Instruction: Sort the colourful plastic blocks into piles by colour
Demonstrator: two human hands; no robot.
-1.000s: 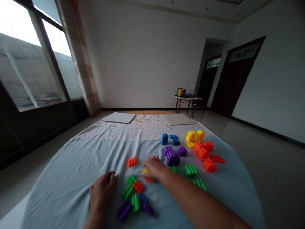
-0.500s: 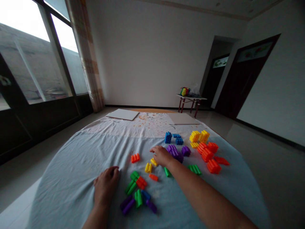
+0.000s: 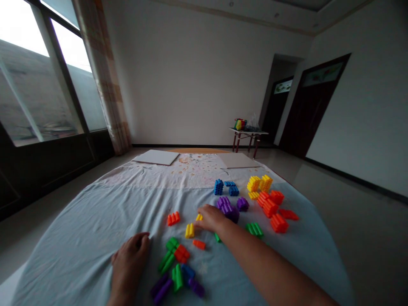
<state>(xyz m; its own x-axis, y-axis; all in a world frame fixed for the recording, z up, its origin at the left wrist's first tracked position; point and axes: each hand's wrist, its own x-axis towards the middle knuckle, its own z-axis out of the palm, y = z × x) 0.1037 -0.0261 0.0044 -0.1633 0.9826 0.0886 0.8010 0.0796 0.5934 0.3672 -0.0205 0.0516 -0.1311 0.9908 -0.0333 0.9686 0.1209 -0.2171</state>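
Observation:
My right hand [image 3: 211,217] reaches over the middle of the cloth, its thumb on the near side and its fingers on the far side of a small yellow building block [image 3: 199,217]. Part of that block is hidden by the hand. Just left of the thumb lies another yellow block [image 3: 189,230]. A green block [image 3: 217,237] shows partly from under the right wrist. My left hand [image 3: 131,255] rests on the cloth at the lower left, fingers curled in, with nothing visible in them. Close by lie an orange block [image 3: 173,218] and a joined green and orange group [image 3: 172,253].
Purple blocks [image 3: 228,209], blue blocks [image 3: 218,187], yellow blocks [image 3: 254,184] and orange blocks [image 3: 269,207] stand grouped on the right. Nearer me lie purple pieces [image 3: 161,289]. Two boards, one white [image 3: 157,157] and one beige [image 3: 239,160], lie at the far edge.
My right hand has come down and closed around the small yellow block, its thumb now low beside it. The whole view has shifted slightly. My left hand stays on the cloth.

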